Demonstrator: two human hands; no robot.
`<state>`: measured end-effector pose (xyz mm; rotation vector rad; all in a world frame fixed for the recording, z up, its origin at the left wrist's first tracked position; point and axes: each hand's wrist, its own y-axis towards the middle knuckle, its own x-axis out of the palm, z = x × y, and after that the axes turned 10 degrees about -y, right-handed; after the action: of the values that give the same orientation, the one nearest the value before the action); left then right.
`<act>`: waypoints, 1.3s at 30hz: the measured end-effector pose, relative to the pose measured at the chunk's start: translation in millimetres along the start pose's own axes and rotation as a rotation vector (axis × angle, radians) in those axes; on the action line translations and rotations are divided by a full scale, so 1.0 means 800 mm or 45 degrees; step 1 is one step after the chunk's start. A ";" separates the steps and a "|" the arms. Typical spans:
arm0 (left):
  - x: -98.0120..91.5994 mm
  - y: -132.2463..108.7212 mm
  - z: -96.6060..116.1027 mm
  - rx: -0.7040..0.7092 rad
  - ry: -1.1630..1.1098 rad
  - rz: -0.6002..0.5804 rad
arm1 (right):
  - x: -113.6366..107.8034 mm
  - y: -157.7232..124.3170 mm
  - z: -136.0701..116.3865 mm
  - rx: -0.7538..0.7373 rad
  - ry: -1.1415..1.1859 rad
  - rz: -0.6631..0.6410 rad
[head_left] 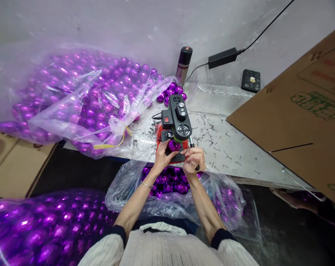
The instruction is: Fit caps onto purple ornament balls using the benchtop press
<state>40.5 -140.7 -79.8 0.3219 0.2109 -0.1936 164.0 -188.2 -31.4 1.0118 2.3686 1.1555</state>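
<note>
A black press-like machine (179, 114) with round vents and a red switch stands on a red base (158, 130). Under its head sits a shiny purple ball (173, 145), pinched between the thumb and fingers of my left hand (162, 156). My right hand (194, 159) is curled around the machine's lever (191, 141), whose black end shows below the palm. Fingertips of the right hand point toward the ball; whether they touch it I cannot tell. Right below my wrists, a clear plastic bag (123, 188) lies open with many purple balls (168, 181) inside.
A large tied bag of purple balls (81, 92) fills the left of the white table (222, 147), which is strewn with small dark bits. Behind stand a spray can (184, 62), a power adapter (222, 58) and a dark phone-like device (250, 80). A cardboard box (291, 111) blocks the right.
</note>
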 end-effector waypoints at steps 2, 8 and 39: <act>0.000 0.000 -0.001 0.008 -0.006 -0.001 | 0.000 -0.003 0.002 -0.005 -0.011 -0.023; 0.003 0.006 -0.003 0.018 -0.004 0.003 | -0.004 0.016 -0.012 -0.044 -0.025 -0.044; -0.145 0.216 -0.033 -0.298 0.600 0.429 | -0.013 0.066 -0.063 0.004 -0.218 -0.108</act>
<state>-37.1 46.4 -26.4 0.1612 0.6339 0.2440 168.0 -201.7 41.0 0.9606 2.2562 0.9937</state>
